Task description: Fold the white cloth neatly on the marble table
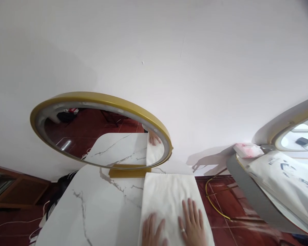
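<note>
A white towel (166,191) lies spread along the right side of a white marble-patterned table (105,205), with slight wrinkles across it. Both of my hands rest on its near part. My left hand (152,232) is a little blurred, palm down with the fingers apart. Flat on the cloth to its right is my right hand (193,225), fingers stretched forward, a ring on one finger. Neither hand grips anything. The lower edges of both hands run out of the picture.
A round gold-framed mirror (105,97) stands at the table's back on a gold base (129,172), near the wall. To the right, a second table (256,194) bears a white printed bag (284,171), a tissue pack (248,150) and another mirror (297,126). Cables hang at the left.
</note>
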`<state>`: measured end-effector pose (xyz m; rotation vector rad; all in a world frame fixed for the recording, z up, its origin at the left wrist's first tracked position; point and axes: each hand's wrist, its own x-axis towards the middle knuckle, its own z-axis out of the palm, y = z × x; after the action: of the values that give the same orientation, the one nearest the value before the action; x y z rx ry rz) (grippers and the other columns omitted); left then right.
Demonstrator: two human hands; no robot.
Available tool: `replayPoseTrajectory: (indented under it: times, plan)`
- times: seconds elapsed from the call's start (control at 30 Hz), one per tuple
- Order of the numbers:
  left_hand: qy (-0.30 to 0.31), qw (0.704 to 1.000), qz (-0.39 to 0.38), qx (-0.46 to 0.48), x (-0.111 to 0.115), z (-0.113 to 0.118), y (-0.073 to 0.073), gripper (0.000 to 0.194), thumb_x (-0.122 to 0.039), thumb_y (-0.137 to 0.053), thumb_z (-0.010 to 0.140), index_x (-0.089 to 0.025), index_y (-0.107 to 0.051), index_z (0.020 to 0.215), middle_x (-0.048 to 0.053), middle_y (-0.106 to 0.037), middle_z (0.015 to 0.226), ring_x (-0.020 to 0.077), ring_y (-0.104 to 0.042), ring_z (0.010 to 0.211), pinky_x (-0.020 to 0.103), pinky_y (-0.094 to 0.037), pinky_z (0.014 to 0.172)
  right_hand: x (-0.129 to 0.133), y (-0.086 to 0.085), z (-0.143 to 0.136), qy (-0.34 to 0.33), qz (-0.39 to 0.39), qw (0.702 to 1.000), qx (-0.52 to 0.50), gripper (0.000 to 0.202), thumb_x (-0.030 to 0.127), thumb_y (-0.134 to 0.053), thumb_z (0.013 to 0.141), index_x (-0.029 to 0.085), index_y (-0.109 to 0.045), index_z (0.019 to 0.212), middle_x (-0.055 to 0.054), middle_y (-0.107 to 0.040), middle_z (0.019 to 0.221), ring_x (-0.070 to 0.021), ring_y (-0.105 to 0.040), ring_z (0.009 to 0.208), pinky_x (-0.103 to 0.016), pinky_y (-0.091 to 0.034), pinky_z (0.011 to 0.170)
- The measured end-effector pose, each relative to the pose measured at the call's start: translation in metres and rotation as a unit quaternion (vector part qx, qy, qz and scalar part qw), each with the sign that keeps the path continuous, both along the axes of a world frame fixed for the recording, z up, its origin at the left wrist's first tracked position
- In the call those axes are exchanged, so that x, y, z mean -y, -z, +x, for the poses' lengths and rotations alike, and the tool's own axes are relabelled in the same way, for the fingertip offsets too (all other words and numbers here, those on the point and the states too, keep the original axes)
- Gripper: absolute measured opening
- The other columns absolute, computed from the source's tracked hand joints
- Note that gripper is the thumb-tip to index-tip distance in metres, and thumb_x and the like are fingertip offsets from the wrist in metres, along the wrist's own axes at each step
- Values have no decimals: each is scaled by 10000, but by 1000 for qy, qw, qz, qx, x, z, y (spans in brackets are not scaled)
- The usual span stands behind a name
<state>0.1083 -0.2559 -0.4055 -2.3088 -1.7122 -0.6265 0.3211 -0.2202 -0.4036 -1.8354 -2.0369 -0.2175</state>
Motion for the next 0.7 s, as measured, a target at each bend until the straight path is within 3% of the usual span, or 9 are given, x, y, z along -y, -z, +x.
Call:
replayPoseTrajectory:
  times: [0.1, 0.17, 0.23, 0.33, 0.43, 0.6, 0.7]
  plan:
    - [54, 996, -65, 18, -56, 9, -34, 578, -338, -518, 879, -316, -376, 1440, 76, -373, 1511, 310, -348, 1383, 517, -378, 1062, -50, -16, 1, 4, -26, 1000, 5, 685, 425, -332, 940, 243, -32, 1528, -82, -196, 1571, -295, -189, 1441, -548, -173, 1131]
    - [81, 992, -88, 37, -93, 16, -48, 602, -381, -491, 901, -326, -303, 1470, 65, -285, 1554, 327, -285, 1412, 564, -317, 1101, -83, -25, 3, 23, -53, 998, 12, 614, 393, -268, 961, 261, -62, 1525, -74, -238, 1559, -282, -193, 1441, -607, -103, 1124]
    - [100, 988, -104, 46, -120, 25, -53, 601, -397, -470, 915, -327, -273, 1479, 62, -243, 1570, 332, -258, 1422, 593, -269, 1118, -108, -31, 7, 53, -84, 995, 14, 564, 374, -219, 972, 281, -118, 1518, -65, -274, 1548, -272, -202, 1438, -652, -52, 1103]
    - [103, 988, -109, 46, -135, 34, -50, 601, -393, -467, 923, -310, -263, 1482, 71, -216, 1579, 323, -223, 1435, 602, -217, 1130, -116, -34, 14, 74, -106, 992, 11, 548, 392, -203, 973, 266, -208, 1507, -56, -276, 1549, -244, -174, 1446, -578, -106, 1129]
    - [116, 987, -105, 44, -119, 36, -50, 611, -425, -468, 924, -308, -255, 1484, 62, -198, 1584, 301, -189, 1448, 577, -190, 1141, -88, -31, 20, 77, -92, 993, 2, 589, 469, -191, 965, 246, -213, 1509, -53, -221, 1570, -240, -129, 1457, -508, -193, 1127]
    - [151, 981, -113, 49, -52, 30, -44, 648, -480, -481, 898, -305, -265, 1484, 45, -233, 1574, 293, -231, 1436, 556, -214, 1139, -10, -19, 17, 64, -31, 997, -7, 749, 617, -217, 911, 251, -1, 1527, -53, -91, 1596, -314, -100, 1456, -563, -206, 1106]
    - [75, 983, -112, 121, -26, 25, -31, 604, -453, -530, 864, -358, -363, 1437, 22, -299, 1548, 274, -293, 1407, 507, -322, 1110, 15, -18, 9, 66, -16, 998, -14, 758, 619, -196, 908, 246, 40, 1524, -58, -94, 1595, -331, -111, 1452, -599, -168, 1110]
